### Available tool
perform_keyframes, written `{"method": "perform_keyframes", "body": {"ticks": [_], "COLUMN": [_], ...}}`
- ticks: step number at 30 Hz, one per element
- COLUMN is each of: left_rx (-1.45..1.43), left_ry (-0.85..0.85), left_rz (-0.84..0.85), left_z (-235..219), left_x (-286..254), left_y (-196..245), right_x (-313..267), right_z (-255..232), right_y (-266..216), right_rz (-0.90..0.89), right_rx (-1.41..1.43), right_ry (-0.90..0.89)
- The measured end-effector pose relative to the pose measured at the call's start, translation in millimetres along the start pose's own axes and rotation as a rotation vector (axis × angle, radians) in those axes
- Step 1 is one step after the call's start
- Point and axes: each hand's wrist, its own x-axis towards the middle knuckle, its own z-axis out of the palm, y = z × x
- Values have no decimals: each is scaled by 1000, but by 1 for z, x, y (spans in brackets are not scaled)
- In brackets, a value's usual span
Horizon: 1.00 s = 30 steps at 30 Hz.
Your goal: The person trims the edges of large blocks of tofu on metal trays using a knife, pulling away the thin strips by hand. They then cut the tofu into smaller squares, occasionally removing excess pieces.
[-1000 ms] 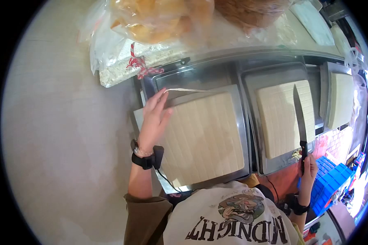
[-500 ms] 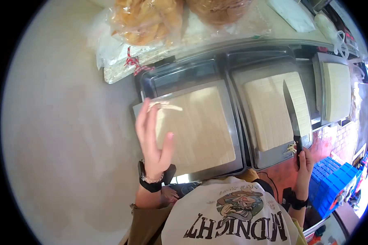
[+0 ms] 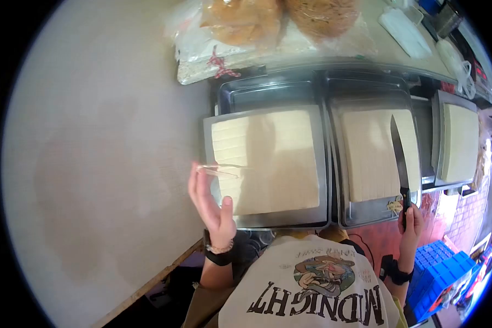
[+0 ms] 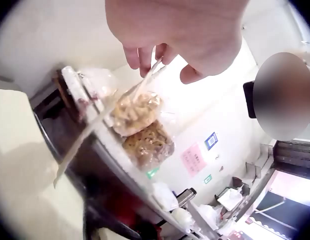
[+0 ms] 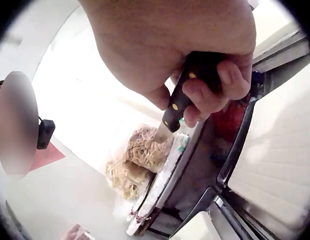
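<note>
My left hand (image 3: 213, 208) pinches a thin pale strip (image 4: 77, 141) near its fingertips, thumb held apart; the strip's loose ends dangle. It hovers over the left edge of a pale slab like tofu (image 3: 273, 180), scored with parallel lines, on a metal tray (image 3: 323, 191). My right hand (image 3: 413, 220) grips the black handle of a long knife (image 3: 400, 158). The blade points away from me and overlaps a second scored slab (image 3: 369, 164) in the head view. Small pale scraps (image 3: 394, 206) lie at that tray's near corner, beside the knife handle.
Farther right stands a third slab (image 3: 459, 145). Behind the trays, plastic bags (image 3: 240, 22) of brownish food sit on a white block (image 3: 194, 70). A pale tabletop (image 3: 104, 153) spreads to the left. Blue crates (image 3: 440, 279) stand low at right.
My left hand has come away from the slab's far left corner, nearer to me, bringing the strip, which now hangs folded. The right hand still holds the knife over the second slab.
</note>
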Motion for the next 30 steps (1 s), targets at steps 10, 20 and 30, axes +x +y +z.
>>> {"method": "perform_keyframes", "body": {"ticks": [10, 20, 30], "left_rx": [-43, 147, 363], "left_ry": [-237, -647, -557], "left_rz": [-295, -154, -213], "left_z": [-5, -32, -16], "left_x": [-53, 37, 107], "left_y": [-75, -132, -214], "right_x": [28, 44, 57], "right_z": [64, 142, 172], "right_y": [-5, -2, -12], "right_rz": [24, 120, 173], "right_rx": [-109, -160, -195], "right_ry": [-59, -217, -125]}}
